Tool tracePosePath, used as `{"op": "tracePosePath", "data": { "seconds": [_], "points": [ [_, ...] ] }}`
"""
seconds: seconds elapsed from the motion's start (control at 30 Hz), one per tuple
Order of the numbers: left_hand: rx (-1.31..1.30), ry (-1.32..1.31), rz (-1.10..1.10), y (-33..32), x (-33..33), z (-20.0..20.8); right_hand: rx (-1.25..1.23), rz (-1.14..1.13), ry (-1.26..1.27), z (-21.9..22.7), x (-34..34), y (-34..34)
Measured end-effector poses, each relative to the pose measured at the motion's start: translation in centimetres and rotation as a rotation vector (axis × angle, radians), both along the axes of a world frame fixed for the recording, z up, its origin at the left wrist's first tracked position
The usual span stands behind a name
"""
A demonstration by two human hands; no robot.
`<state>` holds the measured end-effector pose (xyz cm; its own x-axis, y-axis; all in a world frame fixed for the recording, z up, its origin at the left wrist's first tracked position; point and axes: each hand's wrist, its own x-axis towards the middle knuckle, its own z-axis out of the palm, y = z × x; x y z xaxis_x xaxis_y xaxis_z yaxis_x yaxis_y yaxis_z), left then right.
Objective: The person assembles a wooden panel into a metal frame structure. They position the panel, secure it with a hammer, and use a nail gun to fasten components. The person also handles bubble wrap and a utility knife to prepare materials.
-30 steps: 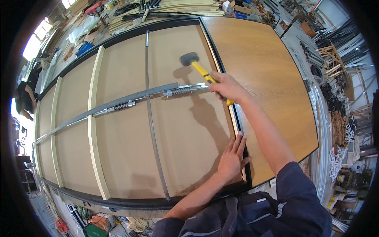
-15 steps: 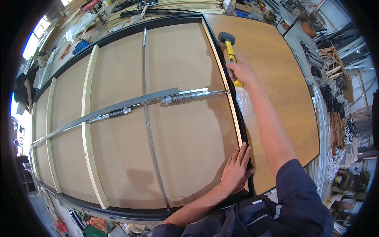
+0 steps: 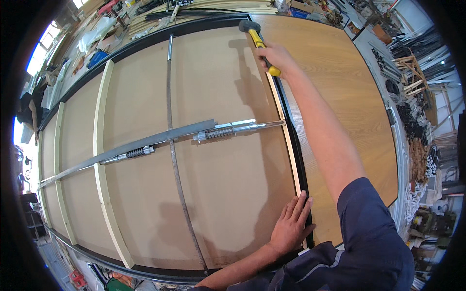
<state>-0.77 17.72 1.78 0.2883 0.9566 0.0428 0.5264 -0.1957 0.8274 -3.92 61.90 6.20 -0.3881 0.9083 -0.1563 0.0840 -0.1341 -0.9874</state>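
My right hand [image 3: 279, 58] is wrapped round the yellow-and-black handle of a mallet [image 3: 250, 27] with a dark head. That head is over the far right corner of a large black-edged frame [image 3: 145, 40]; whether it touches cannot be told. Flat on the frame's right edge, near me, lies my left hand [image 3: 290, 220] with its fingers stretched out. A pale wood strip [image 3: 291, 157] runs along the inside of that edge. Beige board [image 3: 223, 184] fills the frame, crossed by a long grey metal bar [image 3: 160, 137] and metal rods with springs [image 3: 218, 133].
Pale wooden slats [image 3: 103, 194] and a thin metal rod [image 3: 180, 194] span the frame. Right of it lies a wood-grain panel [image 3: 349, 116]. Long wood strips [image 3: 208, 10] and clutter lie beyond the far edge. Stacked metal and wood pieces [image 3: 417, 82] line the right side.
The mallet and my right hand have moved away from me and to the left, toward the frame's far right corner. My left hand stays on the edge. The whole view has shifted a little.
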Motion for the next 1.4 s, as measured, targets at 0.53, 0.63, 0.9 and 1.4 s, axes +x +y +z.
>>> {"op": "tracePosePath", "data": {
  "seconds": [0.53, 0.63, 0.9, 1.4],
  "points": [
    [0.029, 0.086, -0.057, 0.1, -0.4, -1.2, 0.048, 0.048, -0.2, -2.5, -1.6, 5.8],
    [0.011, -0.013, 0.017, 0.0, -0.2, -1.4, 0.179, 0.024, -0.311, -1.7, -6.2, 2.9],
    [0.005, 0.008, -0.021, 0.0, -0.1, -1.4, 0.172, -0.004, -0.257, -2.4, -4.1, 6.4],
    [-0.008, -0.01, -0.038, 0.5, -0.5, -1.0, 0.211, 0.006, -0.152, -1.2, -1.2, 7.5]
  ]
}}
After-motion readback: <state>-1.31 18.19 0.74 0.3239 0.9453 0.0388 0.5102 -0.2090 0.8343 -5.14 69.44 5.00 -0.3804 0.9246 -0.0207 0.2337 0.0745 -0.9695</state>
